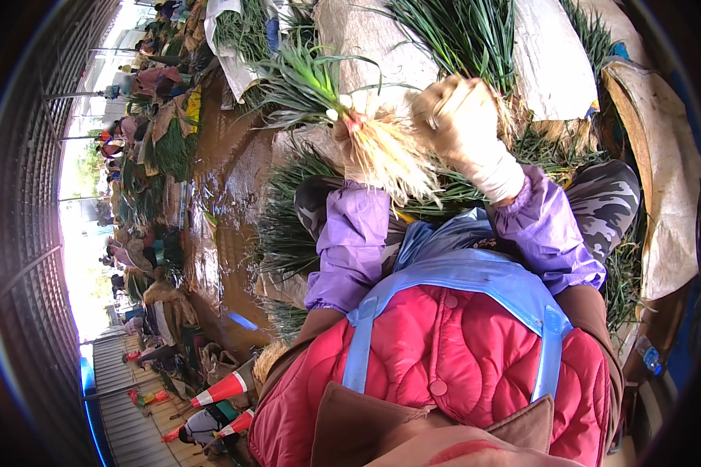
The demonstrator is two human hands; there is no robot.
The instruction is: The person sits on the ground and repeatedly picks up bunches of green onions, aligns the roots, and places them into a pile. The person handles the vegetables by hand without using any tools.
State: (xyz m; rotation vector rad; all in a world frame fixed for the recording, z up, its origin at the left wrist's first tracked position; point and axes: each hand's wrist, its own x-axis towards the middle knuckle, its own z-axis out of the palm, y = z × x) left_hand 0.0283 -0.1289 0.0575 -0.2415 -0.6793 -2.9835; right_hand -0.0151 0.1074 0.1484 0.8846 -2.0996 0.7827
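My left hand (344, 140), in a pale glove, grips a bunch of onion-like seedlings (330, 79) around their reddish bases. Their green leaves point up and to the left; a thick fringe of pale roots (394, 154) hangs toward my lap. Close to the right of those roots is my gloved right hand (467, 125), blurred by motion, with its fingers curled. Whether it holds anything is hidden by the blur. Beyond it lies a larger pile of green seedlings (467, 41) on woven sacking. More seedlings (286, 216) are heaped beside my left knee.
Pale woven sacks (552, 58) lie ahead, and another sack (666, 175) is at the right. On the left runs a wet brown floor (228, 157). Traffic cones (225, 388) and a person (204, 423) are at lower left. Other people and plant piles line the far side.
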